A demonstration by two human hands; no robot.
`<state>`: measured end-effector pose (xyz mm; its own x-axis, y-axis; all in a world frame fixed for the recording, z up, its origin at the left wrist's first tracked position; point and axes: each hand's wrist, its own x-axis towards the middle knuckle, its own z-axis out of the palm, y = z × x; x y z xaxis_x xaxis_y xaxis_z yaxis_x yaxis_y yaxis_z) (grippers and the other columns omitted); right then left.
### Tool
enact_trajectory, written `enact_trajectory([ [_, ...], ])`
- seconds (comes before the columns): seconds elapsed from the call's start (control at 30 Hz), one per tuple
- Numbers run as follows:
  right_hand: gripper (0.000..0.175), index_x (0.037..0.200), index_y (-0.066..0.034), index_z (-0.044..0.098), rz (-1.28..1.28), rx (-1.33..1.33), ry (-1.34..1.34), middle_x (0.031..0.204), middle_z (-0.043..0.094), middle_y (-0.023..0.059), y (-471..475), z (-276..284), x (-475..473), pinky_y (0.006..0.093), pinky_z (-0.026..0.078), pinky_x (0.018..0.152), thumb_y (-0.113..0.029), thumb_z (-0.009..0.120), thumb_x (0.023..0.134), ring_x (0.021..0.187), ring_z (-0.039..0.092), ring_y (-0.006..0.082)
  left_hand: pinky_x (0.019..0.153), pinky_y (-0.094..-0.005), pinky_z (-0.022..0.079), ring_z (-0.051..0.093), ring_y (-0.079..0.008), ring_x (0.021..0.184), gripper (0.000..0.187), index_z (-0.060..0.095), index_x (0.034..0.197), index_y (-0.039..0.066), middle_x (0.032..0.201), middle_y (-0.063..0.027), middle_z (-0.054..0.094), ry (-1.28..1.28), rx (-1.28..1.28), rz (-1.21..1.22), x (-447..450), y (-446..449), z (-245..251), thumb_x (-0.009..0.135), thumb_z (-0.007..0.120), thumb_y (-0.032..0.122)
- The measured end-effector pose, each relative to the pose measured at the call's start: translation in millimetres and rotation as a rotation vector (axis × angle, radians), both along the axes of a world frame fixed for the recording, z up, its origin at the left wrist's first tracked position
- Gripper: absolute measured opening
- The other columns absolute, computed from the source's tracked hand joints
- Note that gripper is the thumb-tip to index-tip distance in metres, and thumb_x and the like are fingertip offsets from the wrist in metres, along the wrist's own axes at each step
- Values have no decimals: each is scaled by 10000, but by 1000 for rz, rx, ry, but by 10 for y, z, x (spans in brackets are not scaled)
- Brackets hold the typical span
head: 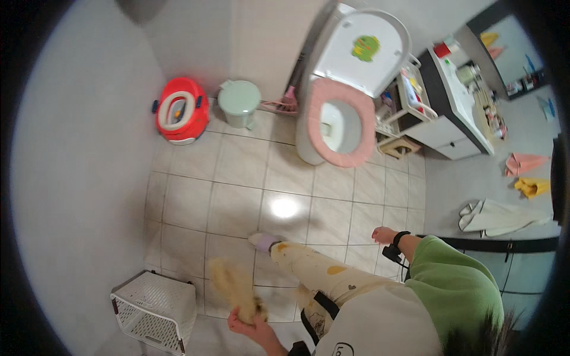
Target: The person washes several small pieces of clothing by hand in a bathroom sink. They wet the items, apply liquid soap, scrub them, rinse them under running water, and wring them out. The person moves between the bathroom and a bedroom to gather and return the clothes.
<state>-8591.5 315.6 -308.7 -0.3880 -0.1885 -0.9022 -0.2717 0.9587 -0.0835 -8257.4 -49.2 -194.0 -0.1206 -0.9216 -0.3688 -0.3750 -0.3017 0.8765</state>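
A blurred, soft beige cloth item [231, 285] with a dark patch near its lower end hangs from my left hand [249, 322]. Its exact kind is hard to make out. My left hand grips it above the floor, to the right of a white perforated plastic basket [153, 300]. Off to the other side, my right hand [384, 235] is loosely curled in the air with nothing visible in it. It wears a black wristband, and a black device with a cable [392, 254] hangs close by. My foot in a lilac sock or slipper [266, 242] is on the tiles.
A toilet with a pink seat cover [318, 115] stands ahead, lid raised. Left of it are a pink broom [289, 100], a pale green bin [239, 98] and a red potty [196, 115]. A white cart [407, 95], a vanity [456, 138] and hanging towels [494, 217] line the right.
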Motion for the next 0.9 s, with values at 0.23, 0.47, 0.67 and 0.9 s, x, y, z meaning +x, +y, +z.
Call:
enact_trajectory([
  [0.23, 330, 1084, -33, 570, -535, -41, 6, 889, 678, 72, 1504, -184, -660, 329, 507, 606, -271, 457, 886, 684, 648, 184, 973, -328, 332, 452, -219, 1018, 305, 489, 992, 2, 1070, -102, 474, 117, 193, 1, -719, 1567, -236, 705, 407, -59],
  [0.47, 288, 992, 3, 575, -591, -338, 194, 808, 657, 108, 2002, -703, -2275, 340, 509, 621, -233, 462, 870, 648, 632, 203, 710, -317, 496, 559, -211, 880, 274, 516, 1116, 28, 1035, -113, 566, -57, 262, -341, -1293, 2585, -244, 846, 560, 16],
  [0.67, 328, 1104, 10, 520, -602, -433, 233, 811, 647, 149, 2373, -2241, -3946, 360, 510, 652, -189, 486, 845, 660, 638, 241, 512, -296, 497, 582, -190, 692, 198, 558, 1006, 20, 870, -109, 597, -100, 490, 45, -2290, 3772, -1135, 811, 596, 12],
  [0.9, 352, 1150, -51, 530, -599, -500, 140, 1143, 561, 129, 2367, -3994, -5081, 345, 383, 954, -194, 575, 831, 1042, 536, 235, 517, -348, 503, 620, -242, 678, 196, 593, 987, 30, 792, -123, 616, -67, 933, 51, -3558, 5100, -2407, 804, 559, 89],
])
